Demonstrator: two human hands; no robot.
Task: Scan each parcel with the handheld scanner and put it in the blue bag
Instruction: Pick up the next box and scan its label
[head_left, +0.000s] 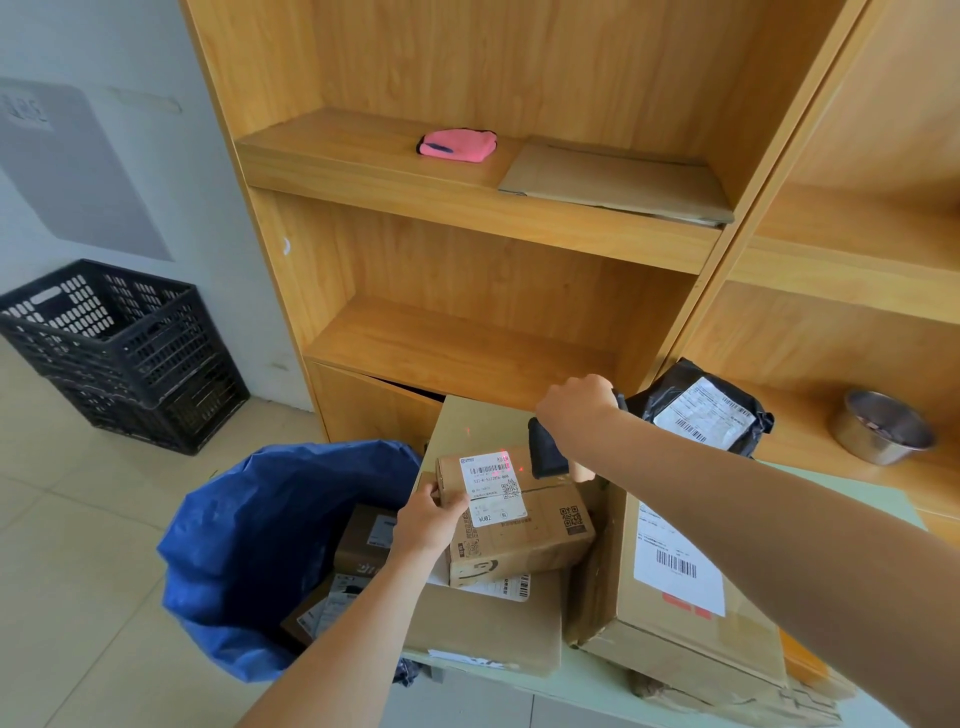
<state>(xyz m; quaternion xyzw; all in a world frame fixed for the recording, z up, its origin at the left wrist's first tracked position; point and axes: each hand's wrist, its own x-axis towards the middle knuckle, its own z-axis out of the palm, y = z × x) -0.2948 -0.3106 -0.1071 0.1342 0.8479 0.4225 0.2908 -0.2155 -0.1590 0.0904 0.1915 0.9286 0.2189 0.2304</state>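
Brown cardboard fills the near middle of the head view: we see a small parcel (511, 512) with a white label facing up, resting on a larger flat box (483, 623). Our left hand (428, 519) grips the parcel's left edge, thumb on top and fingers curled round the side. Our right hand (576, 402) is closed round the handle of the black handheld scanner (545, 452), whose head points down at the label; red light dots show on the label's upper right corner. Left of the parcel, the blue bag (249, 551) stands open on the floor with other boxes inside. To the right lies a big box (675, 587), and farther right a black mailer (701, 410) on the wooden shelf (467, 343).
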